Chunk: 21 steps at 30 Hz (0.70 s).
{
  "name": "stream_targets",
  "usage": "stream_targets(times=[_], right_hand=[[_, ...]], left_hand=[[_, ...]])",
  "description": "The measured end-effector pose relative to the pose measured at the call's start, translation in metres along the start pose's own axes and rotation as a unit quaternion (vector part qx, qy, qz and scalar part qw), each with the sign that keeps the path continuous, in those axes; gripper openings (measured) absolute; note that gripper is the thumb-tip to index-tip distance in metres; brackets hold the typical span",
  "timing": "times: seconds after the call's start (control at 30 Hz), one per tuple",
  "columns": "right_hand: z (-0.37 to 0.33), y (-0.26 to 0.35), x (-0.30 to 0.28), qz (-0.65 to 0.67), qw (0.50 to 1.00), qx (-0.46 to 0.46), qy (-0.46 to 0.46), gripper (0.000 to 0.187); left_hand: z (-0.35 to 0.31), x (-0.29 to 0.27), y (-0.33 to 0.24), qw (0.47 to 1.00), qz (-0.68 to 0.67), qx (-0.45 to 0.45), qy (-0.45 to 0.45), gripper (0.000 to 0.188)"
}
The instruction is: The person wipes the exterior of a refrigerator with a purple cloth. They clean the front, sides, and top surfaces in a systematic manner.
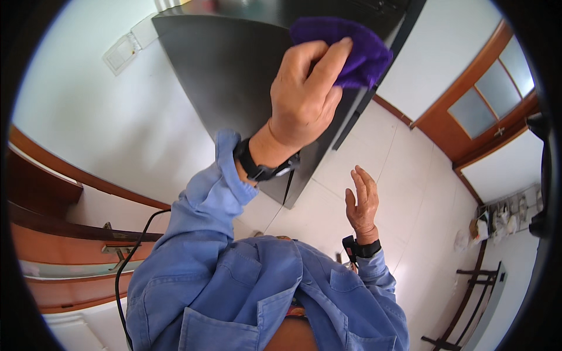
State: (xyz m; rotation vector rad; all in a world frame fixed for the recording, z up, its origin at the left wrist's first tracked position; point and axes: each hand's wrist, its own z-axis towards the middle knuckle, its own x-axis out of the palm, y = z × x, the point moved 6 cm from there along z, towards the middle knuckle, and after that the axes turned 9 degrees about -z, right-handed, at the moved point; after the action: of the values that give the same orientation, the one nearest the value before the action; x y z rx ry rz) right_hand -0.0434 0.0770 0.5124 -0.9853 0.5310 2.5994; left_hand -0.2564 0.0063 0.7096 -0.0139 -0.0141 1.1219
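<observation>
My left hand point(307, 96) is stretched upward, its fingers bent over a purple cloth point(366, 52). Part of the cloth is hidden behind those fingers. It is held against or just over a dark grey, smooth-sided cabinet or appliance point(222, 70), near its right edge; whether it touches there I cannot tell. Lower and to the right, my right hand point(364, 205) hangs in the air above the tiled floor with nothing in it. Its fingers are stretched out and the thumb stands apart. Each wrist has a black band, and both sleeves are blue.
A white wall with a switch plate point(119, 54) is at the left. A wooden door with glass panes point(492, 88) stands at the far right. Beyond the pale floor tiles point(410, 169), a dark rack point(477, 310) is at the lower right. A black cable point(120, 275) hangs by my left side.
</observation>
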Motion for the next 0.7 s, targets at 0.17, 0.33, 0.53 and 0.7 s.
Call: stream_targets(times=[0.17, 0.33, 0.53, 0.7], right_hand=[[-0.090, -0.047, 0.011, 0.015, 0.991, 0.123, 0.056, 0.045], [-0.161, -0.066, 0.015, 0.054, 0.968, 0.214, 0.116, 0.037], [-0.184, -0.073, 0.009, 0.076, 0.964, 0.224, 0.120, 0.031], [-0.193, -0.073, 0.006, 0.097, 0.964, 0.208, 0.135, 0.031]], left_hand=[[-0.039, 0.016, -0.015, 0.997, 0.056, 0.013, 0.057, 0.060], [-0.091, 0.008, -0.030, 0.984, 0.034, -0.080, 0.157, 0.053], [0.001, -0.014, -0.019, 0.995, 0.064, -0.075, -0.032, 0.047], [0.074, 0.033, 0.005, 0.966, 0.141, -0.060, 0.206, 0.036]])
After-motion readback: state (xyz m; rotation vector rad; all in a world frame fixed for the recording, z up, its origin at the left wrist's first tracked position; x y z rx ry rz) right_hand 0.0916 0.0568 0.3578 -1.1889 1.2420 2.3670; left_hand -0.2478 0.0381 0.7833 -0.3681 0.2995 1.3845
